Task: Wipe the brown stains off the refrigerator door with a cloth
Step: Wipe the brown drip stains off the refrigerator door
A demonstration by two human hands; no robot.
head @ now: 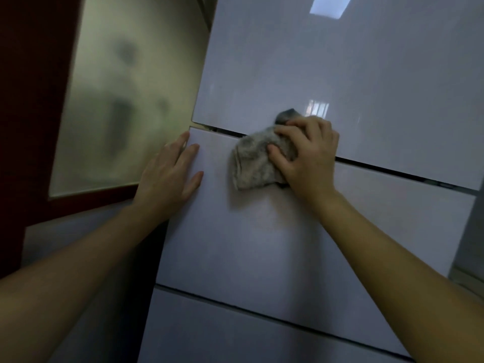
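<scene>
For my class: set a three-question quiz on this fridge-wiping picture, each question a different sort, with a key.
1. True or false: the left hand holds the cloth.
2. Where does the cloth lie? A on the top panel only; B across the gap between the top and middle panels; C on the bottom panel.
3. Fill in: the left hand lies ____ on the middle panel.

Key: 1 false, the right hand does; 2 B; 3 flat.
</scene>
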